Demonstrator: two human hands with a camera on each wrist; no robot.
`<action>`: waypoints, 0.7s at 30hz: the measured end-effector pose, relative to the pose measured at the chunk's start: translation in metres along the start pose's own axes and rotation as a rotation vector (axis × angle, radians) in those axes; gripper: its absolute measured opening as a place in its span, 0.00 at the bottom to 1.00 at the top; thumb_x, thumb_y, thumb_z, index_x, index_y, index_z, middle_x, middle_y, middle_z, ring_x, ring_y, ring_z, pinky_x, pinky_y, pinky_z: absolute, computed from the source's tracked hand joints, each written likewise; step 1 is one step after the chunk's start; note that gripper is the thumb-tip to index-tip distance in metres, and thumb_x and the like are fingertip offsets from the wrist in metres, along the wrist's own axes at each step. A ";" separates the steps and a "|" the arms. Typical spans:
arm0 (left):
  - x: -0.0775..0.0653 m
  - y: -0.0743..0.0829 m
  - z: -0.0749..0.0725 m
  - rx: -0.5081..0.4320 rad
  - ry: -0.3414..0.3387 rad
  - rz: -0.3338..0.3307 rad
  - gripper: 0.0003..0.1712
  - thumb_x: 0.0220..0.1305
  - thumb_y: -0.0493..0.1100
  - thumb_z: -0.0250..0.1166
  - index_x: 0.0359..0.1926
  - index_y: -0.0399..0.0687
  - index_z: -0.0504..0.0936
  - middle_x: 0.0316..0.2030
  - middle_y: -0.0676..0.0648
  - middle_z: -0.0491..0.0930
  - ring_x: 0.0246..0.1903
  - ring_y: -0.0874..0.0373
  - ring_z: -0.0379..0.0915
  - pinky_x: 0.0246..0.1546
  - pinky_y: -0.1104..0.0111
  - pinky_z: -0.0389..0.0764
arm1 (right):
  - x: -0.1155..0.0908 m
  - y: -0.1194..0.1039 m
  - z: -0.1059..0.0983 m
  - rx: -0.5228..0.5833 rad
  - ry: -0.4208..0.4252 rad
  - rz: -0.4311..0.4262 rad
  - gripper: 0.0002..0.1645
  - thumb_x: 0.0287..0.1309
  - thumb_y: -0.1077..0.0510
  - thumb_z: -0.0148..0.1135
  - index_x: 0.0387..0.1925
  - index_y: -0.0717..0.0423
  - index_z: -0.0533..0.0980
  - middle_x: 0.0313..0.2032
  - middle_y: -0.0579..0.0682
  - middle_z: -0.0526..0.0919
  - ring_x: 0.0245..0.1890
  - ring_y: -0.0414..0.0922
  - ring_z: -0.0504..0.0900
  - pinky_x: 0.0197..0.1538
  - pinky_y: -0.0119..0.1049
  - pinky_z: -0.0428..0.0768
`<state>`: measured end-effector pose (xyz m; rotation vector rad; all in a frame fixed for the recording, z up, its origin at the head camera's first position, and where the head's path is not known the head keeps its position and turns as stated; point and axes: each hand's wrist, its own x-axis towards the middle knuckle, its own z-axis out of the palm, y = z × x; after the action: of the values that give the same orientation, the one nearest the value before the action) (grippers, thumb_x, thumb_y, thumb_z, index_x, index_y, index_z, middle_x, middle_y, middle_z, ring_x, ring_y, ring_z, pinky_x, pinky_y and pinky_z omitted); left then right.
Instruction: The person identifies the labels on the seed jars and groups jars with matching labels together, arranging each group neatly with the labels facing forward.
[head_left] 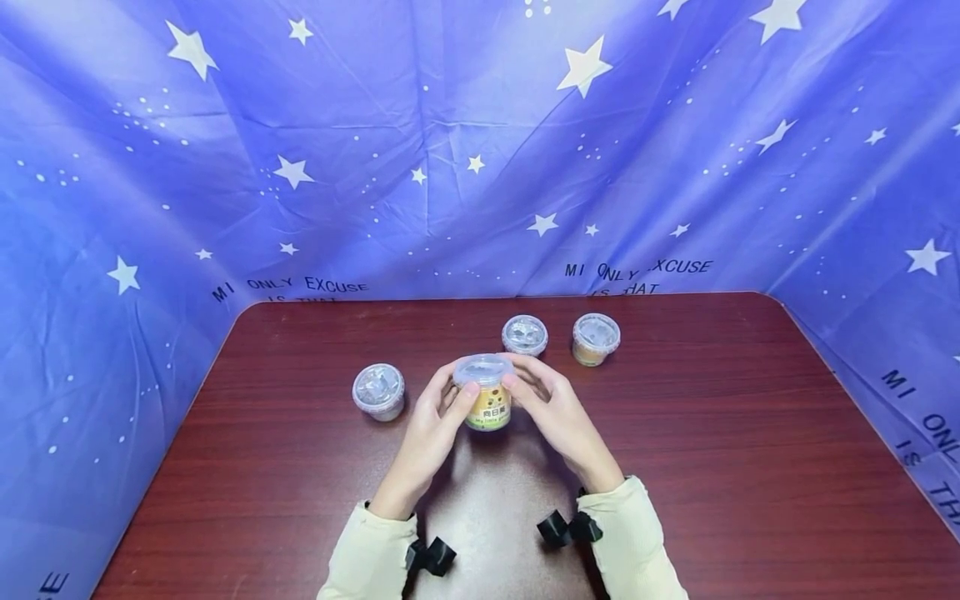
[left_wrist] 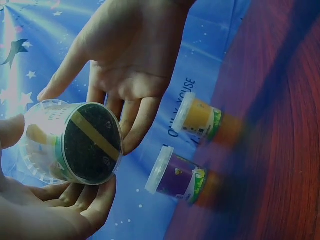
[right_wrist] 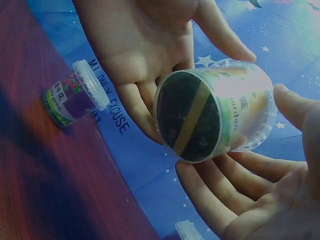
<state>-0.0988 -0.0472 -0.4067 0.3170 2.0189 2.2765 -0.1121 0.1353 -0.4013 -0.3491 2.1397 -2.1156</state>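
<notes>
Between both hands is a clear plastic tub (head_left: 489, 406) with a clear lid and a yellow and green label reading "My little garden". My left hand (head_left: 437, 414) grips its left side, thumb on the front near the lid. The right side is gripped by my right hand (head_left: 553, 410), its thumb also up by the rim. Both wrist views show the tub's base (left_wrist: 94, 144) from below, dark inside with a yellowish strip across it. In the head view the tub is upright above the table, and most fingers are hidden behind it.
Three similar lidded tubs stand on the dark red wooden table (head_left: 720, 433): one at left (head_left: 378, 393), one just behind the hands (head_left: 525, 334), another at back right (head_left: 596, 340). A purple-label tub (right_wrist: 70, 97) shows in the right wrist view. Blue star-printed cloth (head_left: 360, 225) surrounds the table.
</notes>
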 end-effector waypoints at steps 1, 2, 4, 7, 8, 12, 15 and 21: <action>0.000 0.000 0.000 -0.004 -0.004 -0.002 0.24 0.74 0.41 0.55 0.68 0.40 0.66 0.62 0.39 0.73 0.65 0.51 0.68 0.65 0.69 0.69 | 0.000 0.000 0.000 0.000 -0.006 0.001 0.24 0.72 0.55 0.56 0.64 0.59 0.71 0.56 0.60 0.80 0.53 0.39 0.81 0.54 0.35 0.82; 0.000 0.001 0.000 -0.006 -0.008 -0.003 0.24 0.74 0.41 0.55 0.68 0.41 0.67 0.62 0.39 0.73 0.65 0.51 0.68 0.65 0.69 0.69 | 0.000 0.000 -0.001 0.000 -0.014 -0.002 0.24 0.72 0.55 0.55 0.64 0.59 0.71 0.57 0.61 0.80 0.53 0.39 0.81 0.54 0.35 0.82; 0.000 0.001 -0.001 -0.007 -0.014 -0.007 0.24 0.74 0.42 0.55 0.68 0.41 0.67 0.62 0.39 0.73 0.64 0.52 0.68 0.65 0.69 0.69 | 0.000 0.001 -0.001 -0.002 -0.019 -0.006 0.24 0.72 0.55 0.55 0.64 0.60 0.71 0.56 0.61 0.80 0.52 0.39 0.81 0.53 0.35 0.82; 0.000 0.000 -0.002 -0.009 -0.022 -0.020 0.25 0.75 0.42 0.55 0.68 0.42 0.67 0.62 0.39 0.74 0.64 0.53 0.68 0.65 0.69 0.69 | 0.000 0.001 -0.002 -0.017 -0.014 -0.016 0.24 0.72 0.56 0.55 0.63 0.62 0.71 0.55 0.62 0.80 0.51 0.38 0.82 0.53 0.34 0.82; 0.000 0.000 -0.002 -0.011 -0.024 -0.026 0.25 0.75 0.42 0.55 0.69 0.42 0.66 0.62 0.39 0.74 0.64 0.53 0.69 0.64 0.69 0.69 | 0.001 0.001 -0.002 -0.024 -0.009 -0.017 0.23 0.72 0.56 0.56 0.63 0.63 0.71 0.55 0.62 0.81 0.50 0.38 0.82 0.52 0.34 0.82; 0.000 -0.001 -0.002 -0.009 -0.010 -0.042 0.27 0.75 0.43 0.55 0.70 0.40 0.64 0.63 0.38 0.73 0.64 0.52 0.68 0.65 0.67 0.69 | 0.001 0.000 -0.001 -0.050 0.038 -0.020 0.23 0.69 0.56 0.59 0.61 0.61 0.73 0.52 0.60 0.82 0.49 0.40 0.82 0.52 0.33 0.81; 0.001 -0.001 -0.002 -0.004 0.018 -0.047 0.28 0.74 0.43 0.56 0.70 0.38 0.63 0.63 0.37 0.72 0.64 0.51 0.69 0.64 0.67 0.70 | 0.001 0.000 0.000 -0.071 0.093 -0.012 0.22 0.67 0.56 0.62 0.60 0.57 0.75 0.50 0.57 0.83 0.50 0.42 0.81 0.53 0.31 0.80; 0.001 -0.001 0.000 -0.008 0.048 -0.044 0.25 0.74 0.42 0.56 0.68 0.38 0.67 0.60 0.38 0.74 0.60 0.55 0.72 0.61 0.70 0.73 | 0.000 0.000 0.003 -0.083 0.135 0.003 0.23 0.64 0.56 0.65 0.59 0.56 0.76 0.49 0.55 0.83 0.50 0.45 0.81 0.53 0.31 0.79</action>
<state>-0.0994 -0.0466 -0.4079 0.2174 2.0172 2.2867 -0.1116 0.1327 -0.4008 -0.2159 2.3051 -2.1099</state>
